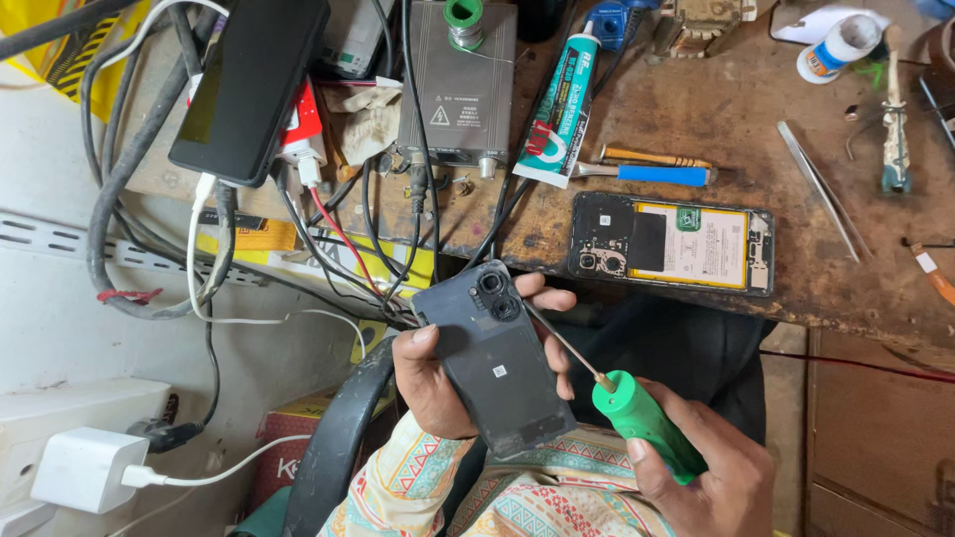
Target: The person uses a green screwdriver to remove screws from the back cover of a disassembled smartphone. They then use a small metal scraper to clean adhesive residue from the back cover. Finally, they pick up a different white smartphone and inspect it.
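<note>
Unscrewing looked underway at lower centre: left hand (438,383) clamped the dark phone (494,358), right hand (711,477) gripped the green-handled screwdriver (637,418), whose tip needed seating squarely.

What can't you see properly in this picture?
Head view only:
- Tip of the green-handled screwdriver: hidden behind the dark grey phone back cover.
- Left hand palm: covered by that cover.
- Right hand: cut off by the bottom edge.
- Screws: too small to see.
</note>
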